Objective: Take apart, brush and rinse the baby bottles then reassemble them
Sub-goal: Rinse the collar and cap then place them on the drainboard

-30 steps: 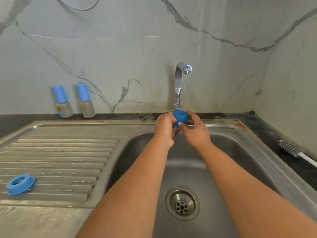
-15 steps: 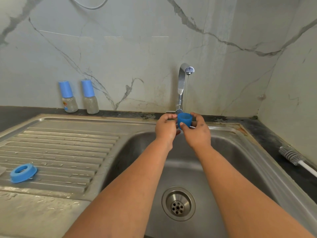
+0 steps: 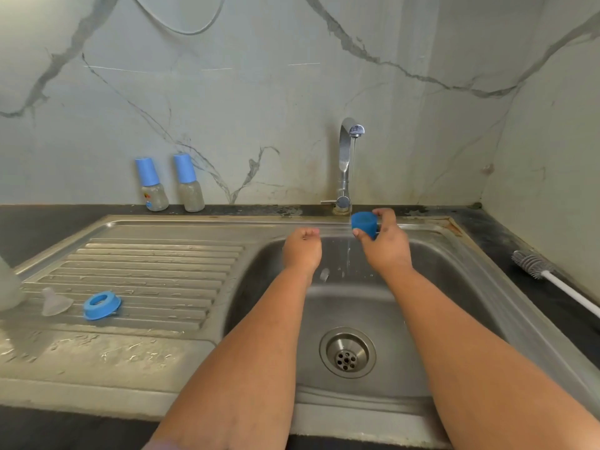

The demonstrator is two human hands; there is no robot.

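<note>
My right hand (image 3: 384,245) pinches a blue bottle cap (image 3: 363,224) under the running tap (image 3: 348,164), over the sink basin (image 3: 454,287). My left hand (image 3: 302,250) hovers beside it, apart from the cap, fingers curled and holding nothing. On the draining board (image 3: 146,264) lie a blue screw ring (image 3: 101,304) and a clear teat (image 3: 54,302). A clear bottle body (image 3: 8,287) shows at the left edge. Two capped baby bottles (image 3: 151,185) (image 3: 190,183) stand upright against the back wall.
A grey bottle brush (image 3: 539,271) with a white handle lies on the dark counter right of the sink. The drain (image 3: 347,352) sits in the basin floor between my forearms. Marble walls close the back and right side.
My left hand has let go of the blue cap and moved left. The right hand alone holds the cap under the water. The view has shifted, showing the teat and bottle body at the left.
</note>
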